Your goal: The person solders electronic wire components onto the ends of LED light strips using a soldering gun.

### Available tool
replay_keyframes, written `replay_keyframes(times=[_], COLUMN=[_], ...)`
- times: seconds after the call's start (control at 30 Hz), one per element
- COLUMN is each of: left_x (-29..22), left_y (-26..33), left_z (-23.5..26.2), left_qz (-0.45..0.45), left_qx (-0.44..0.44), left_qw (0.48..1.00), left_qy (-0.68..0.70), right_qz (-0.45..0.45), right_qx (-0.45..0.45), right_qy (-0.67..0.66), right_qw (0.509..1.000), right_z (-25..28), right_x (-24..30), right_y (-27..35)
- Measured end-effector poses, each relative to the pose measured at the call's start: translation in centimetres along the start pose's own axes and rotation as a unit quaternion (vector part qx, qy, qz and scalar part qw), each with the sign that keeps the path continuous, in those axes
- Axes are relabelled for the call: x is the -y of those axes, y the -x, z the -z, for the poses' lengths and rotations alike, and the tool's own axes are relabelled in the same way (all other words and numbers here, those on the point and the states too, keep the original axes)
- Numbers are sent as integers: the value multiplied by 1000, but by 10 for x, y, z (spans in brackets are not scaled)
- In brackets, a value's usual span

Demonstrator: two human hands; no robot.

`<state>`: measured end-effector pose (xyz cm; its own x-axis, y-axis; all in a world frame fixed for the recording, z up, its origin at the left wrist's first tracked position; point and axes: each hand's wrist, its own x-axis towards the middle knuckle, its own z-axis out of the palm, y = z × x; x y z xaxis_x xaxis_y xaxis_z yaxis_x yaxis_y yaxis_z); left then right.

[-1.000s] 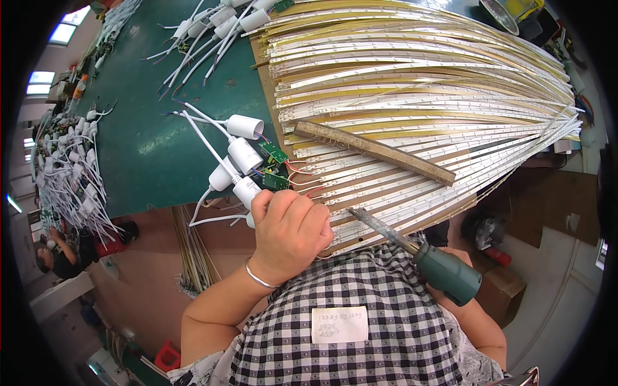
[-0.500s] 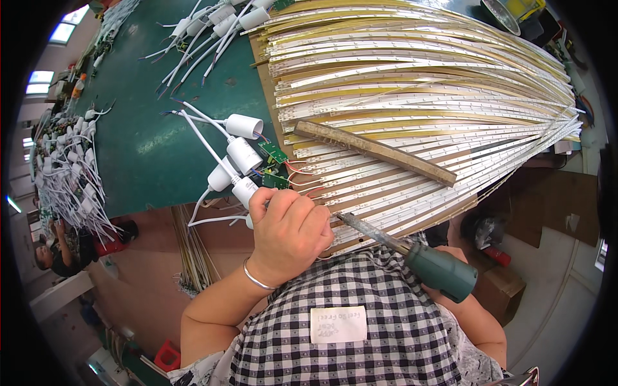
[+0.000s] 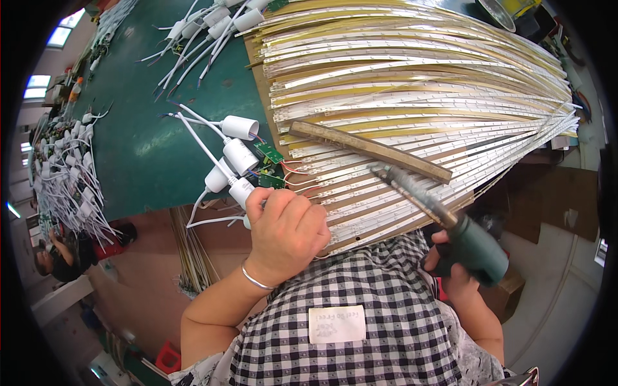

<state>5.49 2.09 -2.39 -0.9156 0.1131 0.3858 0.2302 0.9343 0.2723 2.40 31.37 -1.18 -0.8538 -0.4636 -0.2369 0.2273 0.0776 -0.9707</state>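
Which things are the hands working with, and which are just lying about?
Part of the work, it seems:
white strips, left hand at their ends
soldering iron, in the right hand
green boards, wired to strips
white caps
wooden bar, perhaps a weight

Probably just lying about:
red plastic item
brown box

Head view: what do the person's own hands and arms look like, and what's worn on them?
Left hand ungloved, with a plain silver-coloured bangle at the wrist. Right hand ungloved, partly hidden. Grey-and-white patterned sleeves end above bare forearms. No cables or markings visible.
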Motion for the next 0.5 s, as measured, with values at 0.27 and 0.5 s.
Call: replay_keyframes(times=[0.27,0.5], left_x=[-2,-8], left_y=[-2,0], left_z=[1,9], left_qz=[9,34], left_qx=[10,42], left_qw=[1000,998], left_qy=[-16,-23], right_qz=[-25,-38], right_qx=[-75,-94], right_qy=[-64,-102], right_qw=[995,990], right_z=[4,11], right_x=[11,16], right_y=[-11,-24])
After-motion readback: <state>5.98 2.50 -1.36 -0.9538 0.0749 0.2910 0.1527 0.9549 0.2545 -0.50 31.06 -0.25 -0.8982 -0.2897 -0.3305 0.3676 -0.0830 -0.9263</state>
